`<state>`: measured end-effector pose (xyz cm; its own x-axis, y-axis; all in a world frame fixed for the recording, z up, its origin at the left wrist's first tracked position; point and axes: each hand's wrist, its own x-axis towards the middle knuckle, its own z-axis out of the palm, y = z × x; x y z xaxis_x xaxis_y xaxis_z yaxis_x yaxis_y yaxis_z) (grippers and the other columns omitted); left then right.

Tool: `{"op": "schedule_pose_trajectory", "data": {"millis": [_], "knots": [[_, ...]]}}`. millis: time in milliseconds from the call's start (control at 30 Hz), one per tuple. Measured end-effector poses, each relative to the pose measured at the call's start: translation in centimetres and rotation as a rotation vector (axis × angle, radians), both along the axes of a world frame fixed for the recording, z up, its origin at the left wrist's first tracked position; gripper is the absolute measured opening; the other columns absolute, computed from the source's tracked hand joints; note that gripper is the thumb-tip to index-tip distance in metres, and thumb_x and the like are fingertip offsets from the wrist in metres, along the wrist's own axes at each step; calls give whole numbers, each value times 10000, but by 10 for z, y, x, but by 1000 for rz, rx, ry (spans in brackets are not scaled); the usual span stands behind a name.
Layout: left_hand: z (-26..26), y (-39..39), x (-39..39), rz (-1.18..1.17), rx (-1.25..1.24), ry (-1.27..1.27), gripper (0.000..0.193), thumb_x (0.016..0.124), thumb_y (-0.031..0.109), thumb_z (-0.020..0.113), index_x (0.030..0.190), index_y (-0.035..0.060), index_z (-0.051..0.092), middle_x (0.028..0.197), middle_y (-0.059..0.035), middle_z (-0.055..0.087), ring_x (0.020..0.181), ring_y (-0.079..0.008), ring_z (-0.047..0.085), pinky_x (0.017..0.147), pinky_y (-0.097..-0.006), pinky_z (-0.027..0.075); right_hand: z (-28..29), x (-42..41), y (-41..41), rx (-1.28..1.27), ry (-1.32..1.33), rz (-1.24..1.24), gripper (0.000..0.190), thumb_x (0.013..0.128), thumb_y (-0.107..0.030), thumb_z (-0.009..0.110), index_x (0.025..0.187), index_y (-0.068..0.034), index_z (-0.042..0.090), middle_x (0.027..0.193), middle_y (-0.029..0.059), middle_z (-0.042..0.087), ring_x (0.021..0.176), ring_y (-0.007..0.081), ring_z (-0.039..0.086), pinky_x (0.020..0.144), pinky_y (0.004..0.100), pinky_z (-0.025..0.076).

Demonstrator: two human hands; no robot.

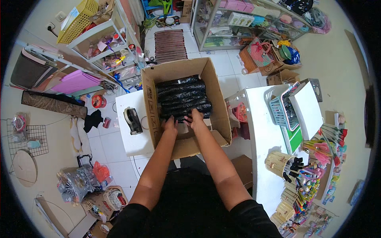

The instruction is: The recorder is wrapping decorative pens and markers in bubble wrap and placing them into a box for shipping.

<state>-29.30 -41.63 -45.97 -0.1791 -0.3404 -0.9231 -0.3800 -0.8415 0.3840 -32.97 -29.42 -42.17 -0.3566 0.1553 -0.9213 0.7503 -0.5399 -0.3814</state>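
An open cardboard box (220, 114) stands before me on a white table, its near flap folded outward. Several long rolls wrapped in shiny black plastic (183, 92) lie side by side in it. Both my hands reach down inside the box. My left hand (169, 124) is at the near left end of the closest black roll, its fingertips partly hidden. My right hand (195, 118) touches the same roll further right, fingers spread over its near side. Whether either hand grips the roll cannot be told.
A tape dispenser (132, 120) sits on the white table (135, 145) left of the box. On the right, a white counter (262, 119) holds a blue plastic basket (279, 113) and a cream pen basket (276, 163). A glass display cabinet (205, 32) and a white shelf rack (92, 25) stand beyond.
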Motion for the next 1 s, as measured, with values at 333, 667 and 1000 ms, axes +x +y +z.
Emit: {"op": "schedule_pose_trajectory", "data": {"millis": [333,667,1000], "knots": [[135,-8,21,-261,152,275,448,1127,191,656,1538,55,541,1503,-120,652,1387,-266,631,1185,-512,524,80,25,16,-172,222,-99,691,1101,-411,618,1676,-123,365,1383,159,576,1289,413,664,1057,594,562],[284,3,55,-1157,-284,1189,311,1121,66,641,1428,15,641,1427,-126,726,1318,-214,682,1169,-382,507,256,113,39,404,968,-149,271,1151,-152,596,1392,-48,660,1247,71,749,1211,160,689,1086,349,522],[367,80,115,-1586,-509,1929,302,932,-68,760,1231,-26,745,1344,-201,751,1240,-312,728,1110,-408,535,330,262,61,1392,836,-360,272,1028,-60,722,1289,8,686,1198,162,740,1128,265,727,1013,384,554]]}}
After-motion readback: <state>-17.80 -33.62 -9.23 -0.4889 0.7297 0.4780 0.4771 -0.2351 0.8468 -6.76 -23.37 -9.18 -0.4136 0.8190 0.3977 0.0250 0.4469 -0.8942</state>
